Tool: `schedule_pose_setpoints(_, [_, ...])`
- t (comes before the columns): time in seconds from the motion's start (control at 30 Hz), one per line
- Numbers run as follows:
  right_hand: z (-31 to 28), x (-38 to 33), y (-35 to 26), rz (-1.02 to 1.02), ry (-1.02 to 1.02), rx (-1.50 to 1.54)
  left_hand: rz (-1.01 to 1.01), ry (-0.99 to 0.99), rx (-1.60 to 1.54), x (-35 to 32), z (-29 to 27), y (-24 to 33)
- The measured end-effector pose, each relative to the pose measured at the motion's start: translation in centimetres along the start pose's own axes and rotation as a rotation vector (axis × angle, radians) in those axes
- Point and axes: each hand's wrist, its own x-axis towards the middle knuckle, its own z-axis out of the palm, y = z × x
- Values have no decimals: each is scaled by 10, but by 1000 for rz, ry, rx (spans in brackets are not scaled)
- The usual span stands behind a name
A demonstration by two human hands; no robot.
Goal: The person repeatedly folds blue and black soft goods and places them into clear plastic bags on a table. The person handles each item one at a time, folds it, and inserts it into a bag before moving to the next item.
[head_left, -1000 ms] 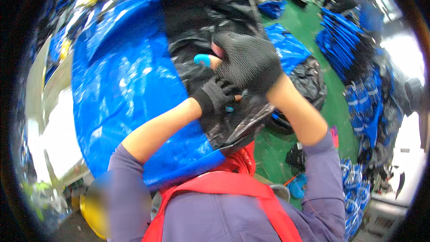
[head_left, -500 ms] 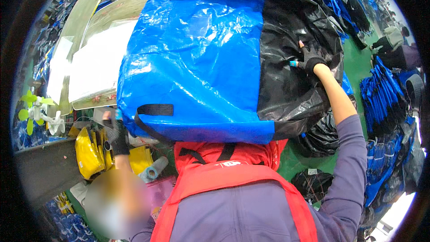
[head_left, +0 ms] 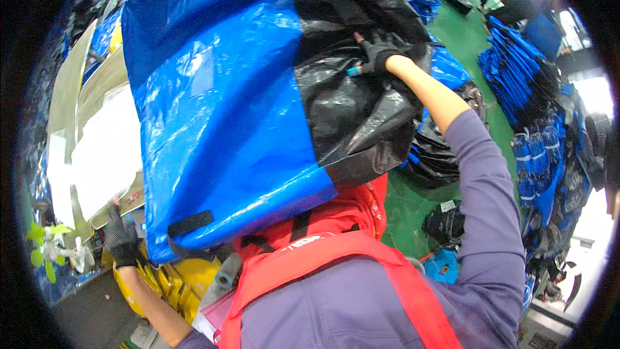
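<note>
A large, shiny sack-like piece of blue and black sheeting (head_left: 219,116) spreads before me, blue at the left and black at the right. A short black strap (head_left: 191,223) lies on its near-left corner. My right hand (head_left: 380,53), in a dark fingerless glove with a blue band on one fingertip, rests on the wrinkled black part, fingers spread. My left hand (head_left: 123,240), also gloved, is just beyond the sheeting's left edge, near the table's corner. Its fingers point forward, apart, and nothing shows in them.
White sheets (head_left: 106,148) lie on the pale table (head_left: 106,77) at left. A small green fan (head_left: 46,245) stands near its corner. Yellow pieces (head_left: 184,281) hang below my left hand. Blue-black stacks (head_left: 513,68) and a black bundle (head_left: 445,225) lie on the green floor (head_left: 413,210) at right.
The sheeting has shifted left in view and tilted, its near-left corner now lower. My right hand stays on the black part. My left hand appears lower and further left.
</note>
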Motion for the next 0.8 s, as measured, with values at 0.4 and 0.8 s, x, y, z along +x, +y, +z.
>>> schedule_pose_setpoints(0.4, [-21, 17, -19, 64, -235, 246, 1814, -858, -443, -81, 172, 393])
schedule_pose_setpoints(0.8, [-9, -14, -16, 36, 168, 199, 1069, 369, -2, 150, 64, 305])
